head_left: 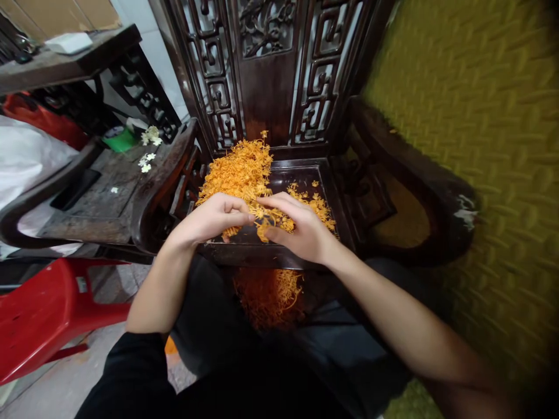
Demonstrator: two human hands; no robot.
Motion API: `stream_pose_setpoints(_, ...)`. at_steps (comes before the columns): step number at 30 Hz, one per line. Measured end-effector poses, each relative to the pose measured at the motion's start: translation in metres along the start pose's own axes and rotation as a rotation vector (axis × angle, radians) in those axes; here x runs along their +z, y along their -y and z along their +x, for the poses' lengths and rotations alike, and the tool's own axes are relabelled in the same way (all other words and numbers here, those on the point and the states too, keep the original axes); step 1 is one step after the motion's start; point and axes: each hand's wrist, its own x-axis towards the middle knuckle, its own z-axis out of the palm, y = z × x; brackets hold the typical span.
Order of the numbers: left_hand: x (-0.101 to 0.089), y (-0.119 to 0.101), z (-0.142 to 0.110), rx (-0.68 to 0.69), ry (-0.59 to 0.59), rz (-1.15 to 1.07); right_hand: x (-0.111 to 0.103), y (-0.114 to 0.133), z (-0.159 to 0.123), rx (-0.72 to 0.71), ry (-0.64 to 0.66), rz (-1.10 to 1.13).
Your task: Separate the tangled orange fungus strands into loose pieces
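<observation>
Both hands meet over the front of a dark wooden chair seat (297, 173). My left hand (216, 216) has thumb and fingers closed at the near side of a small orange plastic flower sprig (261, 213). Curved around the same sprig from the other side is my right hand (301, 227), its thumb below and fingers above; the exact grip is partly hidden. A big heap of similar orange sprigs (238, 169) covers the left of the seat. Behind my right hand lies a smaller, looser pile of orange pieces (321, 209).
More orange strands (275, 294) lie below the seat edge, between my knees. To the left are a wooden side table (109, 180) with green tape (120, 139) and pale flower pieces (146, 162), and a red plastic stool (56, 308). The carved armrest (437, 215) bounds the right.
</observation>
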Motion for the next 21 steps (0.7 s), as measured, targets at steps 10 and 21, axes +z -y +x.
stream_pose_setpoints(10,0.004,-0.010,-0.015,0.295,-0.035,-0.460,0.030,0.016,-0.008,0.281,0.085,0.452)
stream_pose_setpoints(21,0.028,0.006,0.012,0.310,-0.266,-0.425,0.021,-0.002,-0.007,0.228,0.307,0.087)
